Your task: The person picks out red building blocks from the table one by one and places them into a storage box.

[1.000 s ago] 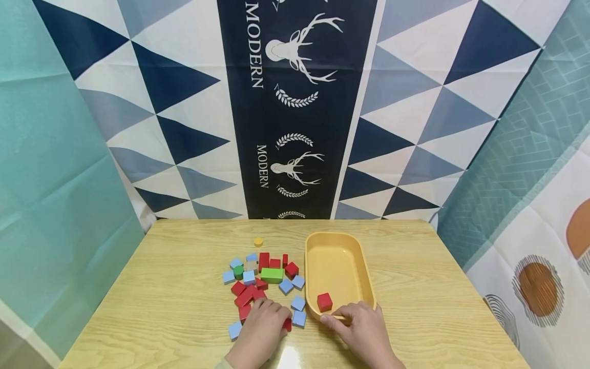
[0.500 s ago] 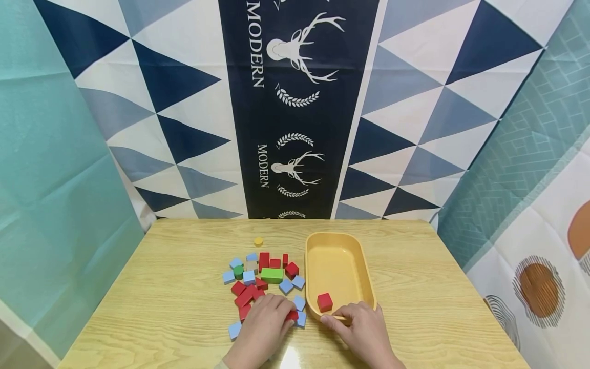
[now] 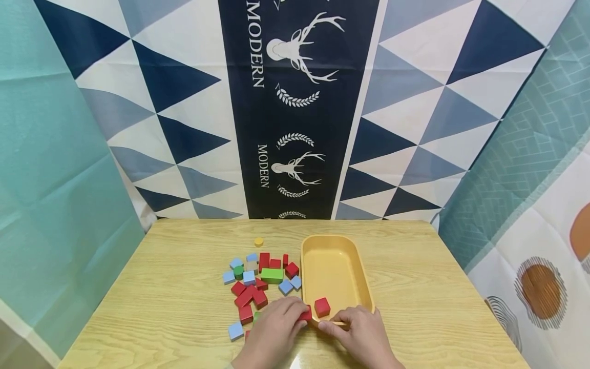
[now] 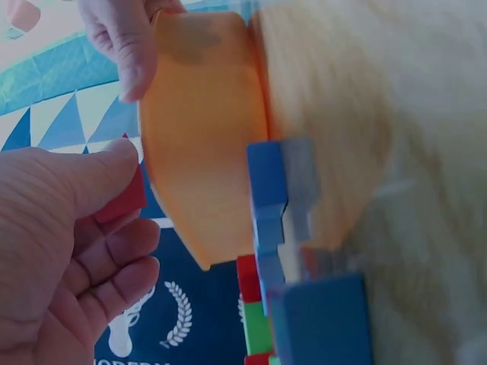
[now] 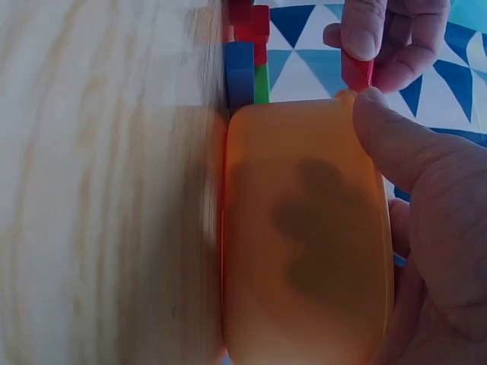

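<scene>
My left hand pinches a red toy block between thumb and fingers, at the left front corner of a yellow plastic tray. In the left wrist view that held block is raised about as high as the tray's rim, partly hidden by the thumb. My right hand grips the tray's front rim, thumb on top, as the right wrist view also shows, with the tray wall upright beside the fingers. Another red block lies inside the tray near its front end.
Left of the tray lie several red blocks and blue blocks, a long green block and a dark green cylinder. A small yellow disc lies farther back. Patterned cloth hangs behind the wooden table.
My left hand has moved right with the red block, from among the loose blocks to the tray's edge. The tray has shifted slightly left, with my right hand still on it.
</scene>
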`<state>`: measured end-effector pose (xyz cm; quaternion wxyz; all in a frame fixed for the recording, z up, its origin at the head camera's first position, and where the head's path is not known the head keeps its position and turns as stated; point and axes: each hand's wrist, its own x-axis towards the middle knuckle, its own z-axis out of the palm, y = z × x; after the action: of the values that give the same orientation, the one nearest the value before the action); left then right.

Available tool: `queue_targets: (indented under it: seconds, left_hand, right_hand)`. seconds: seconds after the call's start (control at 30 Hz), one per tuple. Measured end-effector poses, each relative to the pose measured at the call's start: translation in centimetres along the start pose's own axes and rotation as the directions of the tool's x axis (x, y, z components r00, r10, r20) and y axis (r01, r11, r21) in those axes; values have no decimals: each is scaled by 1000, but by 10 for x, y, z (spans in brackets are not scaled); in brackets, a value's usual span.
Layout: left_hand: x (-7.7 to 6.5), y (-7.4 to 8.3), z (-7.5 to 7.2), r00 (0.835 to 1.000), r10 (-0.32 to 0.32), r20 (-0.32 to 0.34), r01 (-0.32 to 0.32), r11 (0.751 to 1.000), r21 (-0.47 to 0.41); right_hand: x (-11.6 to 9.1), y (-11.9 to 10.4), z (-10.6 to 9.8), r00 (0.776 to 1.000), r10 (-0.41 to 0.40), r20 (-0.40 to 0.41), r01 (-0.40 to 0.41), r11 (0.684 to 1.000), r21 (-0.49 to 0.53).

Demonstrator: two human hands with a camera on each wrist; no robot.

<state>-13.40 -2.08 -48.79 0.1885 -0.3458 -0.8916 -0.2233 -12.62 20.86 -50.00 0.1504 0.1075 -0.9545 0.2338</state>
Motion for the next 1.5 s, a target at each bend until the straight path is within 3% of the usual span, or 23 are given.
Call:
queue_targets:
  seconds: [0.2,0.57,0.83,0.97,1.1,1.5]
  left_hand:
    - [2,4,3,999,-11,35,12,999,-31]
    - [16,5,12,999,48,-21,-49,997,-67]
    - [17,2,29,1000,-4,15,6,990,-140]
    - [14,3,35,1000,13,-3,-13,985,-172]
    - [13,5,37,999,28,-31,-33,988,-152]
    - [14,8,34,1000,17,-16,-19,991,-135]
  right_hand:
    - [1,-2,-2,1000,3,17,-3,1000,13]
    - [0,1,1,1000,-17,1,17,1000,23]
    - [-1,1,2,1000,-20,-4,20,999,34]
    - [0,1,2,1000,-17,2,17,999,40]
    - [0,2,1,1000,-21,-2,21,999,38]
    - [1,3,3,1000,-22,1,22,999,34]
